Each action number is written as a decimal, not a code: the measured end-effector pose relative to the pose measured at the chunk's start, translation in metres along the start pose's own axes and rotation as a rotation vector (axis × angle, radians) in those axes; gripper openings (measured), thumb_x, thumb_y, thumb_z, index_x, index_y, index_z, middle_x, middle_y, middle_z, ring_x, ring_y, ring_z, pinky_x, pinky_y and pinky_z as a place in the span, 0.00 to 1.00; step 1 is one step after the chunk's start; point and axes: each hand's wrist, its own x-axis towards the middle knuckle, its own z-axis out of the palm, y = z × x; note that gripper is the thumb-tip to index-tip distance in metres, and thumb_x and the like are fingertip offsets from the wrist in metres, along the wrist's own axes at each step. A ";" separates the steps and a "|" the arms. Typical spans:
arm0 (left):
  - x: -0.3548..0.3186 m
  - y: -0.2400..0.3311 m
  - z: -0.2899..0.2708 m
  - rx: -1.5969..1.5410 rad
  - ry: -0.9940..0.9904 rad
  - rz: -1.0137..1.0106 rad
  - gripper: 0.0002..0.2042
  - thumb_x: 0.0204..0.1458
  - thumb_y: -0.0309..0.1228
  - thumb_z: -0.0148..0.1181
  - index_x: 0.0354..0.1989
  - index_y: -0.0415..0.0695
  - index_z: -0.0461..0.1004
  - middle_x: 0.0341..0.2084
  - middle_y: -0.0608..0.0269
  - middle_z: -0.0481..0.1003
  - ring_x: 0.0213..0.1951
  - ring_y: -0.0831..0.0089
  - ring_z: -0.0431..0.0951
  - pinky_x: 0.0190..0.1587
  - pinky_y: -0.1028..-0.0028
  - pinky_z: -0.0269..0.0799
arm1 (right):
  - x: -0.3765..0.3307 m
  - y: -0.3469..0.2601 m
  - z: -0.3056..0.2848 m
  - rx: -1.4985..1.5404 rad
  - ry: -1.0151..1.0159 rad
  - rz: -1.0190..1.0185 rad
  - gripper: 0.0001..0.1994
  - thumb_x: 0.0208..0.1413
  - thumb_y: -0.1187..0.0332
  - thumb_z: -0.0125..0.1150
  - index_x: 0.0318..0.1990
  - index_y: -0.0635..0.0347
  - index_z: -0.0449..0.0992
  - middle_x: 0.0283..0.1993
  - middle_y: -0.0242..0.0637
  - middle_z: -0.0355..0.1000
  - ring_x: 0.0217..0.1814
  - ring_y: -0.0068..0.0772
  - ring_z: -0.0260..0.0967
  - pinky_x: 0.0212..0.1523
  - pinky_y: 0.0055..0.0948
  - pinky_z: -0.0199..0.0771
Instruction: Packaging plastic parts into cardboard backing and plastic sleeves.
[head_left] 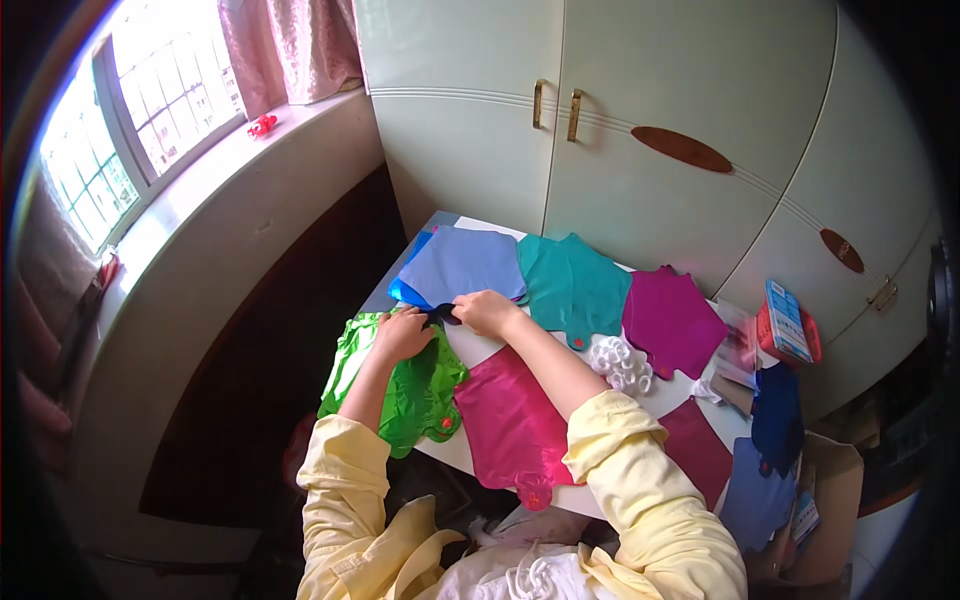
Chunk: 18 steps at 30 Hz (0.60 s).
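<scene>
Standing at twelve o'clock from the middle of the white bench (466, 346), a pale wardrobe (460, 165) with gold-coloured handles backs the scene. At ten o'clock, beyond a dark panel, a barred window (170, 95) lets in light past a pink curtain (312, 50), and a small red object (262, 126) sits on the sill. Flat cloth pieces ring the bench: teal cloth (570, 285) at twelve, purple cloth (675, 320) at two, maroon cloth (698, 448) at four, magenta cloth (512, 415) at eight. A white ruffled heap (622, 365) lies just beside the purple one; a red basket (814, 345) stands at three and a cardboard box (838, 485) at four.

A small dark piece (441, 314) lies between the two hands, at nine o'clock from the right hand (484, 313) and two o'clock from the left hand (402, 333). The right grip is narrow, fingertips pinched on its edge; the left fingers curl toward it over shiny green cloth (385, 425), and I cannot tell how tightly that grip closes.

The dark piece looks nearly black and bunched, its outline partly hidden by fingers, just below the periwinkle cloth (462, 263).
</scene>
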 end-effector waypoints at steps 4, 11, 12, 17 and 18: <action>-0.003 -0.011 0.008 -0.050 0.031 0.031 0.22 0.52 0.44 0.53 0.54 0.48 0.71 0.58 0.58 0.67 0.60 0.63 0.64 0.61 0.51 0.55 | 0.001 -0.005 -0.011 0.071 -0.020 0.050 0.08 0.50 0.63 0.56 0.28 0.57 0.76 0.33 0.36 0.73 0.37 0.40 0.75 0.37 0.38 0.75; 0.004 -0.011 0.014 -0.116 0.106 0.094 0.22 0.51 0.42 0.55 0.54 0.46 0.70 0.57 0.58 0.68 0.58 0.62 0.67 0.58 0.56 0.60 | 0.007 0.002 0.008 0.141 -0.041 0.289 0.07 0.49 0.64 0.58 0.32 0.51 0.80 0.33 0.38 0.76 0.35 0.42 0.75 0.39 0.38 0.75; 0.005 -0.010 0.014 -0.131 0.145 0.113 0.22 0.51 0.41 0.55 0.53 0.45 0.71 0.56 0.58 0.68 0.57 0.61 0.68 0.58 0.57 0.61 | 0.008 0.005 0.010 0.212 0.001 0.352 0.07 0.49 0.64 0.58 0.32 0.51 0.80 0.33 0.38 0.76 0.35 0.42 0.75 0.39 0.38 0.75; 0.007 0.002 0.019 -0.209 0.353 0.252 0.20 0.51 0.40 0.57 0.51 0.45 0.71 0.52 0.58 0.71 0.55 0.61 0.70 0.55 0.58 0.62 | 0.009 0.012 0.017 0.460 0.123 0.580 0.07 0.45 0.63 0.62 0.31 0.51 0.82 0.29 0.38 0.77 0.32 0.42 0.75 0.37 0.38 0.74; 0.007 0.004 0.019 -0.205 0.378 0.271 0.20 0.51 0.40 0.57 0.51 0.45 0.71 0.51 0.58 0.71 0.54 0.61 0.70 0.55 0.58 0.62 | 0.009 0.011 0.016 0.470 0.131 0.598 0.07 0.44 0.63 0.64 0.30 0.52 0.82 0.28 0.38 0.77 0.31 0.42 0.75 0.36 0.37 0.74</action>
